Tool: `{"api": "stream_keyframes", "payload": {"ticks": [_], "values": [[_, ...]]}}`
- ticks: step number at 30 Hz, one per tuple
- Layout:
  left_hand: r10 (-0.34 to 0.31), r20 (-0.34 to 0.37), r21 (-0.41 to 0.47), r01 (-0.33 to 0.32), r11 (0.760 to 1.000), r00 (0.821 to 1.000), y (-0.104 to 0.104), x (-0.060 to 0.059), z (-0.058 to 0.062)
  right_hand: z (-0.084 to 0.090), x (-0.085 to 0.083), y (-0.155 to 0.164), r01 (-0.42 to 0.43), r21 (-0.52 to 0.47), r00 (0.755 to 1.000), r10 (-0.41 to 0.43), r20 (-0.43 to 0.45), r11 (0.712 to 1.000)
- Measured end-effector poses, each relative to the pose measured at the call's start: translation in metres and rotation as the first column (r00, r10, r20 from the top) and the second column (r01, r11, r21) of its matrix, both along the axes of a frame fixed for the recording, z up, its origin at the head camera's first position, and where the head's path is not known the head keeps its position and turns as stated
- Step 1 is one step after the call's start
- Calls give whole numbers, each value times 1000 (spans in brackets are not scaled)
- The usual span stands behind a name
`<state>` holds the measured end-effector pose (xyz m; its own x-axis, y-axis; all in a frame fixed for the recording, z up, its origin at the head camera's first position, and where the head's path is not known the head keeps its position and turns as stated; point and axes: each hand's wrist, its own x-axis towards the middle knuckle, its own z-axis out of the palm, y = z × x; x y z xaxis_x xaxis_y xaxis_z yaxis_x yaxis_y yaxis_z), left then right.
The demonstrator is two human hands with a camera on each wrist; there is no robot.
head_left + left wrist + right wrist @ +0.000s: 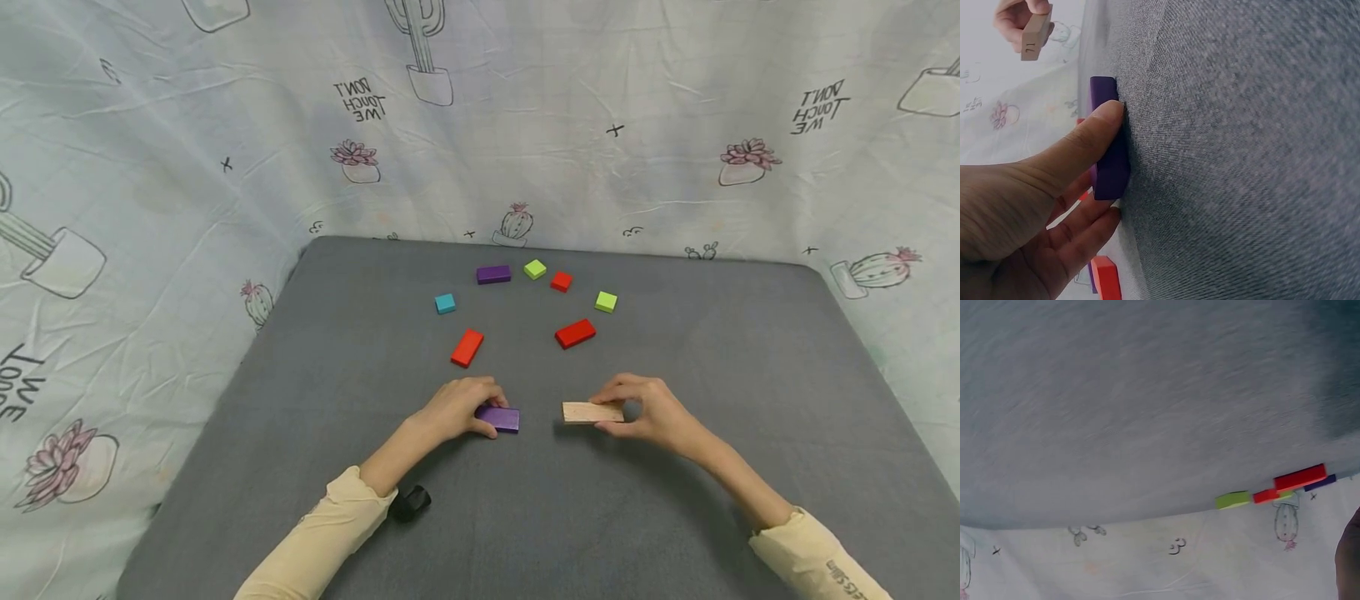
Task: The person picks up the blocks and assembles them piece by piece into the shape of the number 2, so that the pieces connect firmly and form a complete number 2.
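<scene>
My left hand point(491, 414) pinches a purple block point(507, 419) that rests on the grey table point(675, 517), thumb on its near side and fingers on the far side. The left wrist view shows that thumb point(1088, 140) pressed on the purple block point(1102, 90). To the right, my right hand point(604, 412) holds a plain wooden block point(581, 412) by one end between thumb and fingers. In the left wrist view this wooden block point(1036, 32) appears lifted slightly off the table. The two blocks are a short gap apart.
Beyond the hands lie two long red blocks point(467, 347) point(575, 333), a teal cube point(445, 303), a second purple block point(492, 274), two lime cubes point(535, 269) point(606, 302) and a small red cube point(561, 282). A cactus-print cloth point(150, 208) hangs behind.
</scene>
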<state>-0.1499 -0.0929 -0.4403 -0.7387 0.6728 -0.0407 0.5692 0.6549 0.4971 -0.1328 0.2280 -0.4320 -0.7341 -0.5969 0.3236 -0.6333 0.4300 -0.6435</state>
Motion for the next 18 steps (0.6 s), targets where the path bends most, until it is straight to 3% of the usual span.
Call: {"api": "stream_keyframes", "payload": {"ticks": [10, 18], "values": [[-6, -5, 12, 6, 1000, 1000, -1, 1, 0, -4, 7, -23, -20, -77, 999, 22, 29, 997], [7, 8, 10, -7, 1000, 1000, -1, 1, 1, -8, 2, -27, -28, -13, 996, 29, 87, 1000]]}}
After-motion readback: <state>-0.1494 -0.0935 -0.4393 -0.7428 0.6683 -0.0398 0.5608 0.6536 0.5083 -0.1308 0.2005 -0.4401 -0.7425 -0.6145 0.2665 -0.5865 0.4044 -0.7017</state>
